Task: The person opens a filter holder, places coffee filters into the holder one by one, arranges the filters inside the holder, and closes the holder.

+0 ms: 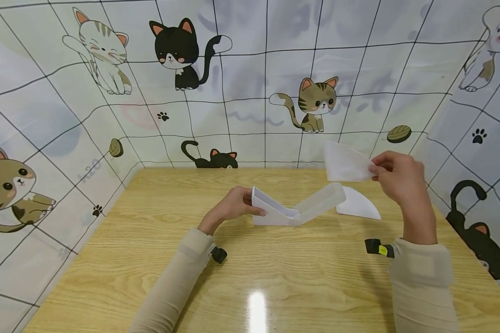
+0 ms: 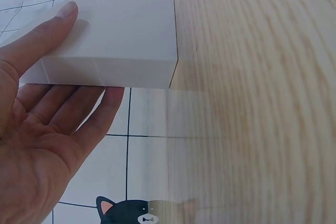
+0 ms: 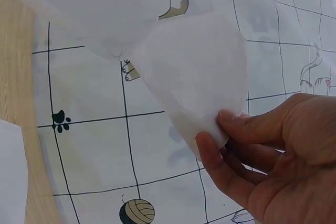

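And here's the right hand (image 1: 402,178), pinching a fan-shaped white filter paper (image 1: 346,164) by its corner between thumb and fingers, the sheet up in the air, reaching out leftward from the fingertips! Over on the left, the left hand (image 1: 235,203) grips the end of a white box (image 1: 271,213), its frosted lid (image 1: 321,201) swung open rightward. A second filter paper (image 1: 360,204) lies on the wooden table (image 1: 275,277), right beside that lid.
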The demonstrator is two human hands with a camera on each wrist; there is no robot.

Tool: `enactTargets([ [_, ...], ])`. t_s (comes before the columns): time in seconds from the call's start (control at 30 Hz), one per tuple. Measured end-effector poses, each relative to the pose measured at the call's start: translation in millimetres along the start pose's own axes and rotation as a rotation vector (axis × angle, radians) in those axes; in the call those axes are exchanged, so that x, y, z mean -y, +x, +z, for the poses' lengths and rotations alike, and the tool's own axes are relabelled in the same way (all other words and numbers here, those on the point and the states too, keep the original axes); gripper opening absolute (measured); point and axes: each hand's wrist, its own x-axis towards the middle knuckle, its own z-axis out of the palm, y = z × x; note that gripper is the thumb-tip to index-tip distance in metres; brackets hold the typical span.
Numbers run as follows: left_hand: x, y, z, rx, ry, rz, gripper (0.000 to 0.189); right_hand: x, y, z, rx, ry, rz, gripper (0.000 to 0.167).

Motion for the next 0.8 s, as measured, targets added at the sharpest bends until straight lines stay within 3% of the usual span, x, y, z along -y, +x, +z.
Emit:
enactTargets([
  [0.57,-0.8,0.3,0.4,0.012,-0.018,0.004,0.033,16.9,-7.5,1.8,-0.012,-0.006,-0.072,0.023],
  [0.8,-0.7,0.3,0.9,0.012,-0.022,0.000,0.033,22.9,-9.7,7.0,-0.004,-0.005,-0.139,0.018],
])
